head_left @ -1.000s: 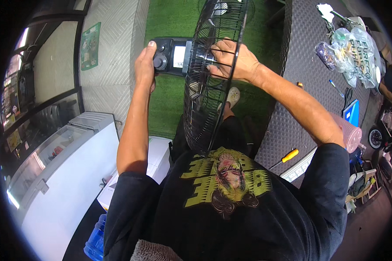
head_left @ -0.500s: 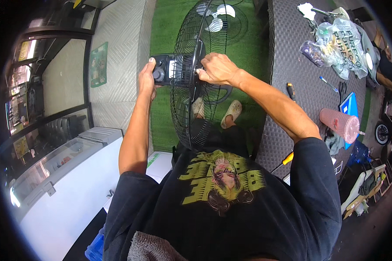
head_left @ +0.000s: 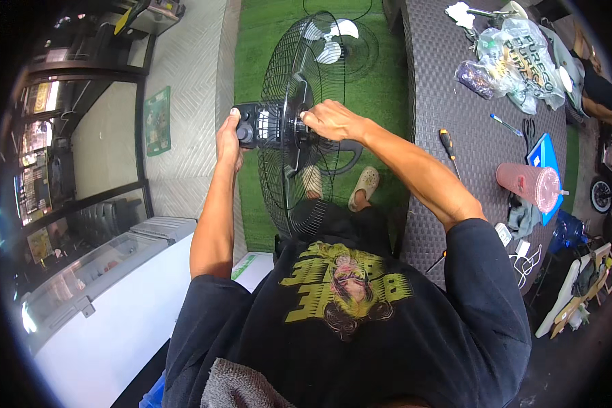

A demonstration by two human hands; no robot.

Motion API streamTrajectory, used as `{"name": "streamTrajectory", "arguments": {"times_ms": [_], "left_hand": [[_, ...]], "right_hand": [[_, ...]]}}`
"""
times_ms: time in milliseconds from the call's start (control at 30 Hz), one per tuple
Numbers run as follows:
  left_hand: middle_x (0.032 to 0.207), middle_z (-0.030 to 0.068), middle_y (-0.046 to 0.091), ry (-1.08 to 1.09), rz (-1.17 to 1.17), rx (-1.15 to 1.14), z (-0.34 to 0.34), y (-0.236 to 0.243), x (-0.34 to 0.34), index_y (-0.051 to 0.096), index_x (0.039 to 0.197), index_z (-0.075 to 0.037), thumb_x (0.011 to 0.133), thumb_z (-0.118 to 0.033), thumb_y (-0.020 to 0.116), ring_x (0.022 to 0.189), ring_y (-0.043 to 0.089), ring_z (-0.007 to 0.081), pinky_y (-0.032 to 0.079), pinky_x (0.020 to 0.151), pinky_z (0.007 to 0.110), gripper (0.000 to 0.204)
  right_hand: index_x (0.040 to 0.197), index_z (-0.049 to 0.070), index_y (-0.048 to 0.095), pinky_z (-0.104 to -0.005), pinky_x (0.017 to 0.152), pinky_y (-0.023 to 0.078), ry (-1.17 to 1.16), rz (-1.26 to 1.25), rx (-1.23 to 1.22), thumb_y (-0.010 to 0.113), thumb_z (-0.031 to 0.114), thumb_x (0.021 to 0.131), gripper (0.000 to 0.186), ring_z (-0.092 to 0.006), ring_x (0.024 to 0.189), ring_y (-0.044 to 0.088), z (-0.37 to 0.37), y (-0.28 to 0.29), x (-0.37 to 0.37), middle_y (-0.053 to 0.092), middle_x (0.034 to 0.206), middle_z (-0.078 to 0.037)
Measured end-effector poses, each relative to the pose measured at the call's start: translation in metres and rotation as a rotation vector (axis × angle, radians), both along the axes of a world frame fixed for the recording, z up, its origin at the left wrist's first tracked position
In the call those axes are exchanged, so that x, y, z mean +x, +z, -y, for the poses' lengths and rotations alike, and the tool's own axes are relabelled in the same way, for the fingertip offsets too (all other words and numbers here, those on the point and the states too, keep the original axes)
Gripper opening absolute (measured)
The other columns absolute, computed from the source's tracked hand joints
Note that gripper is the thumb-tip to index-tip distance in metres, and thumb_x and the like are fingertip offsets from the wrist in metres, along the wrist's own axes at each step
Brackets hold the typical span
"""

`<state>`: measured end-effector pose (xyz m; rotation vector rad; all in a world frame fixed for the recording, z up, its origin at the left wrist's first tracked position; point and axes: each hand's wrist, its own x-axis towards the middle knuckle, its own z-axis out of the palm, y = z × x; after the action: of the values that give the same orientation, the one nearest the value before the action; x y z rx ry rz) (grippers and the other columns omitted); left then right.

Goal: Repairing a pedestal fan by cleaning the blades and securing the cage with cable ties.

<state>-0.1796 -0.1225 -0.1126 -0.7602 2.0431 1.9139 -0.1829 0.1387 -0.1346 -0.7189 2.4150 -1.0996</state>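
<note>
A black electric fan body [head_left: 246, 134] with knobs lies sideways in front of me, its round wire guard [head_left: 275, 180] standing on edge. My left hand [head_left: 230, 141] is closed around the end of the body, thumb on the near face. At the guard's centre my right hand [head_left: 334, 121] has its fingers curled in at the fan hub [head_left: 302, 126]. Those fingers hide the exact piece they pinch. Beyond the guard, white fan blades [head_left: 330, 53] rest low on the green turf, seen partly through the wires.
To the right stands a dark woven table [head_left: 432, 102] with a screwdriver [head_left: 447, 144], a pen [head_left: 506, 125], plastic bags [head_left: 523, 64], a pink tumbler [head_left: 523, 183] and a white charger [head_left: 521, 249]. A white chest freezer [head_left: 115, 306] is at the left. A person sits at the far right.
The fan has turned slightly, showing more of the hub and spokes. My right hand has shifted a little lower at the hub. My left hand keeps its hold.
</note>
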Motion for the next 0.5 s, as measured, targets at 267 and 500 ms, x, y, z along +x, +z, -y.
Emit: {"name": "streamTrajectory", "arguments": {"times_ms": [267,500], "left_hand": [[0.095,0.0061,0.063,-0.026,0.010,0.003,-0.001,-0.005,0.002,0.056,0.114,-0.009,0.090,-0.049,0.050,0.077,0.065,0.0189,0.052,0.059,0.040,0.046],[0.088,0.0053,0.064,-0.112,-0.167,0.024,0.004,-0.020,0.002,0.060,0.107,-0.003,0.091,-0.037,0.053,0.075,0.063,0.0136,0.051,0.060,0.031,0.038]], "right_hand": [[0.068,-0.008,0.058,-0.0510,0.074,0.044,-0.010,0.082,0.043,0.026,0.043,0.092,0.065,-0.0482,0.071,0.055,-0.007,0.008,0.004,0.055,0.067,-0.030],[0.119,0.002,0.054,-0.0437,0.085,0.045,-0.410,-0.087,-0.593,0.054,0.037,0.087,0.048,-0.0321,0.102,0.055,-0.007,0.059,0.136,0.057,0.110,-0.019]]}}
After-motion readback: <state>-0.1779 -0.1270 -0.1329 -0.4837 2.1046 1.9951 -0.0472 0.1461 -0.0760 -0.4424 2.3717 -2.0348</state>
